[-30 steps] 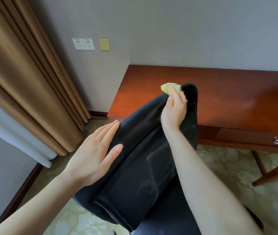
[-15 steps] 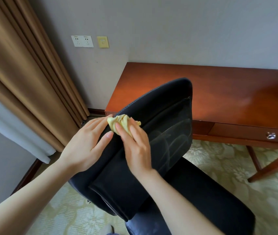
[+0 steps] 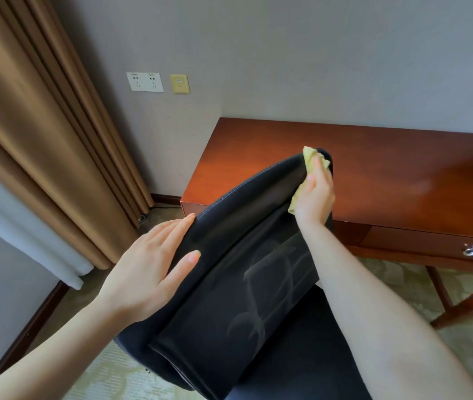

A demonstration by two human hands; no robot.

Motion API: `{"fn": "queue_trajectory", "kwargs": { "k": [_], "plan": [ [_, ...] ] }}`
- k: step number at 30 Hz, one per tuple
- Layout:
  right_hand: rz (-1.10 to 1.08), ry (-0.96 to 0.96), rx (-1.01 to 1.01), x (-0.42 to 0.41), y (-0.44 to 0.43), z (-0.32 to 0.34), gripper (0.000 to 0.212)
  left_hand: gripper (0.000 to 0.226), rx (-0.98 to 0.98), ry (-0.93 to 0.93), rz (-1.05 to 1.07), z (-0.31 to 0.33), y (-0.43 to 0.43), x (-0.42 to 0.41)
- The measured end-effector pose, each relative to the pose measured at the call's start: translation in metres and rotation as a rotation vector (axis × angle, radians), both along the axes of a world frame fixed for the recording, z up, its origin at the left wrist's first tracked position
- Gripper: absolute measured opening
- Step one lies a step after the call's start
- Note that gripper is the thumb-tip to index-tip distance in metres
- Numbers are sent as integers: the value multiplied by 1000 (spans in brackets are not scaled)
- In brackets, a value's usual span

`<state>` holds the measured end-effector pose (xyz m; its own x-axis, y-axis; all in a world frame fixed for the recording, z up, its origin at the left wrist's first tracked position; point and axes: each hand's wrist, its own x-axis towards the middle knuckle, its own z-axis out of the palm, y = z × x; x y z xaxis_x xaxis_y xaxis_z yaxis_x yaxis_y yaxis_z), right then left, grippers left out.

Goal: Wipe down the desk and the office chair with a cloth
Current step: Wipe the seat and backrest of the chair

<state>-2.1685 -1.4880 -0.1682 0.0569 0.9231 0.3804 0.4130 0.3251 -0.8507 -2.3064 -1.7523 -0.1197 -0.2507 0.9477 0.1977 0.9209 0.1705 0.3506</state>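
A black leather office chair point(image 3: 247, 272) fills the lower middle, its backrest tilted toward the reddish wooden desk point(image 3: 388, 174) behind it. My right hand point(image 3: 314, 197) presses a crumpled yellow cloth point(image 3: 310, 157) against the far upper corner of the backrest's top edge. Part of the cloth pokes out above my fingers and below my palm. My left hand point(image 3: 154, 267) lies flat, fingers spread, on the near left side of the backrest. Faint wipe streaks show on the backrest's front face.
Brown curtains point(image 3: 36, 145) with a white liner hang at the left. Wall sockets point(image 3: 144, 81) and a yellow plate point(image 3: 180, 83) sit on the grey wall. The desk has a drawer with a metal knob point(image 3: 471, 250). Patterned carpet point(image 3: 402, 287) covers the floor.
My right hand slid the cloth along the top edge of the backrest, from the near left end by my left hand back up to the far corner. My left hand stayed on the chair.
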Motion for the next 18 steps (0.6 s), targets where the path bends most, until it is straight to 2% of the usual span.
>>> {"fn": "queue_trajectory", "kwargs": {
  "k": [2, 5, 7, 12, 18],
  "plan": [
    [-54, 8, -114, 5, 21, 2, 45, 73, 7, 2, -5, 1, 3, -1],
    [-118, 171, -373, 7, 46, 5, 46, 70, 12, 3, -15, 2, 6, 0],
    [-123, 209, -436, 0, 45, 8, 46, 69, 12, 1, -16, 2, 5, -2],
    [-82, 186, -231, -25, -6, 11, 43, 69, 42, -14, -35, 4, 9, -7],
    [141, 168, -41, -56, -116, 6, 39, 63, 149, -125, -57, 5, 7, -14]
  ]
}}
